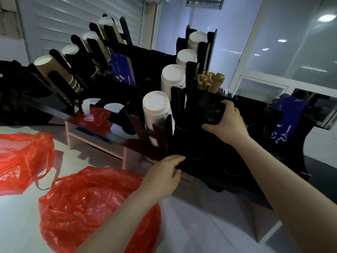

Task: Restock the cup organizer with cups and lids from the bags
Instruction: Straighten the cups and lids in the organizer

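A black cup organizer [206,161] stands across the table. Its slanted slots hold stacks of white cups [156,114] in the middle and brown paper cups [60,72] at the left. My right hand [228,121] grips a black packet of plastic cutlery [212,112] at the top of the organizer's front section. Lower down, my left hand [164,174] rests with relaxed fingers on that section's lower front corner. Two red plastic bags lie on the table, one below my left arm [94,207] and one at the far left [23,157]. White lids [88,105] sit in a low slot.
Wooden stirrers [209,82] stand behind the cutlery section. Blue packets [122,68] sit in the back row, and more blue ones [286,128] at the right. A third red bag [98,115] lies on a pink shelf [94,141] under the organizer.
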Motion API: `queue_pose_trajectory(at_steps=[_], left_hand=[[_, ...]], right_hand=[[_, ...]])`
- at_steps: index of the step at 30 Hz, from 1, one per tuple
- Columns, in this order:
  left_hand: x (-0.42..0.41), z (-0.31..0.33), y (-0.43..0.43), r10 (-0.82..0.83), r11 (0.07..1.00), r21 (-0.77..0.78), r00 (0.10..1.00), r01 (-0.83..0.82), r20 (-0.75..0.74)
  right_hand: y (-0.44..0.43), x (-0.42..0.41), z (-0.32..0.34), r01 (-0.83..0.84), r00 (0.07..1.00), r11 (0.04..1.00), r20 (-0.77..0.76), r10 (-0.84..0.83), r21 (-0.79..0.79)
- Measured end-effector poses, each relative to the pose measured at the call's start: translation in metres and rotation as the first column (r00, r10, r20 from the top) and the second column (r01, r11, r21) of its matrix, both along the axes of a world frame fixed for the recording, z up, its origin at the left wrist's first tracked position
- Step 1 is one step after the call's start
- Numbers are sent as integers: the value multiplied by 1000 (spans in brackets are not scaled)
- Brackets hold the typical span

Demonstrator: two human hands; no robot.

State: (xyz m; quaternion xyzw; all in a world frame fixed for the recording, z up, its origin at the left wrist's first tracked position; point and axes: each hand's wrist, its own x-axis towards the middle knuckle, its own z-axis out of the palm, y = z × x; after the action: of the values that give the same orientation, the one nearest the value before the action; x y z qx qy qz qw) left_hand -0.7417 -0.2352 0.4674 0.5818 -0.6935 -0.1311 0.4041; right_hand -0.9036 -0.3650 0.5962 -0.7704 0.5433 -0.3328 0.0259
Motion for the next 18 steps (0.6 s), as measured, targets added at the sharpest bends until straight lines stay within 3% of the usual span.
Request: queue_pose_trajectory(at_steps=[4, 8, 14, 18], left_hand=[[-19, 7, -34, -100, 986, 151, 966, 65, 239], [-27, 12, -60, -125, 964, 266, 892, 6, 435], [-32, 12, -74, -69, 964, 256, 868, -68, 491], [-27, 7, -66, -79, 977, 208, 853, -35, 515]], right_hand=[[5, -12, 0, -13, 987, 999, 161, 20, -42], [9, -20, 1, -14, 987, 999, 156, 21, -48], [9, -22, -3, -39, 989, 998, 141, 46, -52], [9, -16, -3, -92, 995, 995, 45, 94, -45]])
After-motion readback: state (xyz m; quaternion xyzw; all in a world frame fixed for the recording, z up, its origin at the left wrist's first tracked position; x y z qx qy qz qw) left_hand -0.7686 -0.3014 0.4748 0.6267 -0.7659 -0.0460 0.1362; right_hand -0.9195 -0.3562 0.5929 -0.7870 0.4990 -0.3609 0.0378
